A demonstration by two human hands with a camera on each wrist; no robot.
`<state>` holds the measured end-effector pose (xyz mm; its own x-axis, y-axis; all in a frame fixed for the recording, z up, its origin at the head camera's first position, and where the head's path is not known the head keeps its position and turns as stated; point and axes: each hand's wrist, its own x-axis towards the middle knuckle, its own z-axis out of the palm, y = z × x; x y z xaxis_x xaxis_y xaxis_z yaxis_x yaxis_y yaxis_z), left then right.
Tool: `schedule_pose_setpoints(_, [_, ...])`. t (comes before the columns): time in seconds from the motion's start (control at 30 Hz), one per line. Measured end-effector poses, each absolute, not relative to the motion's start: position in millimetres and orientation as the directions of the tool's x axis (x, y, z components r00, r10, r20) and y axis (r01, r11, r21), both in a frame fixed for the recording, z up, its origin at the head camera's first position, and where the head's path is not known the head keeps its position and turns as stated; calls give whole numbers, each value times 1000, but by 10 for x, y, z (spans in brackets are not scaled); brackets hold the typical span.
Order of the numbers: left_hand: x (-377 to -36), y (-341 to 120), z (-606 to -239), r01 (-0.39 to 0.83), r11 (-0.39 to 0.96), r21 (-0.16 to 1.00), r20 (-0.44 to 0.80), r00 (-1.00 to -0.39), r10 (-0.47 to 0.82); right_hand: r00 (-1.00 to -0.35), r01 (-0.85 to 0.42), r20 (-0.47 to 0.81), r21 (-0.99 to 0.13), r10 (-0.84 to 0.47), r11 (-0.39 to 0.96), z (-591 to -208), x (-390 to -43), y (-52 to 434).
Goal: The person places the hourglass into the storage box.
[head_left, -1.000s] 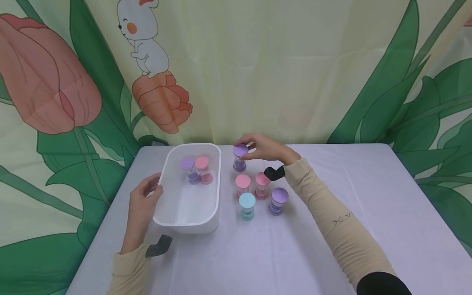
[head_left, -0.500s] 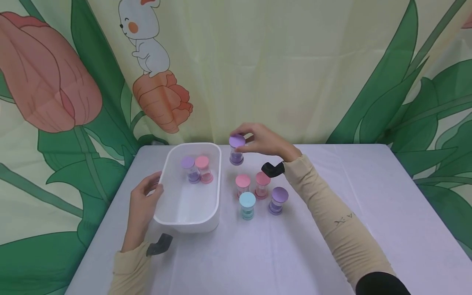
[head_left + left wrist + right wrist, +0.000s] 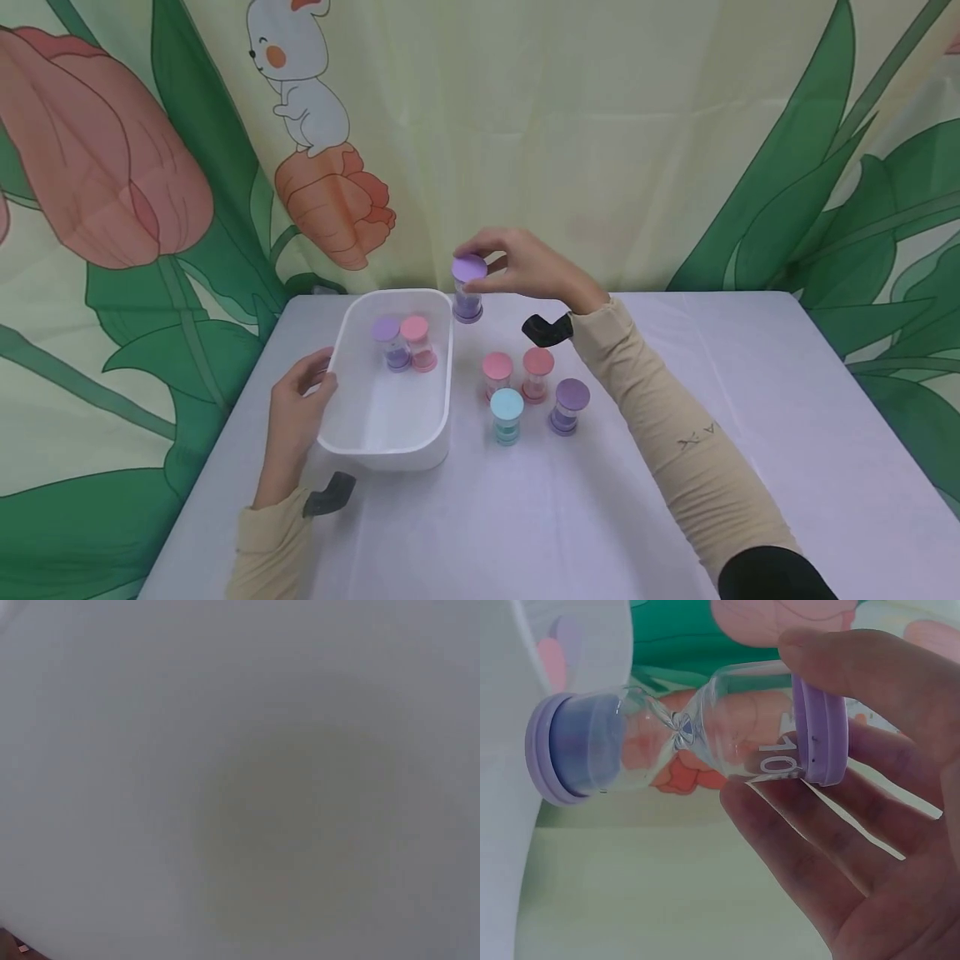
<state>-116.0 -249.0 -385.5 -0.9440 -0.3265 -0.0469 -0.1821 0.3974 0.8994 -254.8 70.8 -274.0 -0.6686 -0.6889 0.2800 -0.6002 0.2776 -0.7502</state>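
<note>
purple sand timer (image 3: pixel 468 289) lifted toward bin (image 3: pixel 442 375), pinched by right hand (image 3: pixel 528 268), marked "10", left hand (image 3: pixel 296 412) gripping bin

Count, head view:
- Sand timers (clear glass hourglass, coloured plastic end caps): 7 total.
- Purple-capped: 3. One held in the air (image 3: pixel 468 292), one inside the tub (image 3: pixel 391 342), one standing on the surface (image 3: pixel 567 406).
- Pink-capped: 3. One inside the tub (image 3: pixel 418 342), two on the surface (image 3: pixel 497 376) and (image 3: pixel 536 374).
- Light-blue-capped: 1, on the surface (image 3: pixel 506 416).
- By place: 2 in the tub, 4 on the surface, 1 held.
- White rectangular plastic tub (image 3: pixel 390 448): 1.
- Hands: 2, left (image 3: pixel 300 408) and right (image 3: pixel 528 267).
- Black wrist-mounted cameras: 2, (image 3: pixel 330 494) and (image 3: pixel 543 329).
</note>
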Motion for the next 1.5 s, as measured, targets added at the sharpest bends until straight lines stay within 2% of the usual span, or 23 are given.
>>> schedule_pose_setpoints(0.23, [-1152,-2481,-3850,-189,400,897,-49,-941,-336,-644,-628,308,-735,-700,255,-2627,-2554,569])
schedule_pose_setpoints(0.67, [-1078,-2519,-3905,-203,399,894,-55,-934,-353,-599,-614,273,-760,-753,213,-2610,-2516,129])
schedule_pose_setpoints(1.13, [-1154,-2467,-3884,-205,416,886,-56,-938,-342,-555,-613,266,-772,-788,171,-2801,-2498,-208])
schedule_pose_setpoints(1.33, [-1181,-2463,-3889,-224,428,875,-77,-939,-335,-565,-576,205,-791,-799,204,-2854,-2466,-296])
schedule_pose_setpoints(1.5, [-1200,-2440,-3870,-217,428,877,-70,-941,-331,-563,-595,164,-761,-810,260,-2923,-2465,-346])
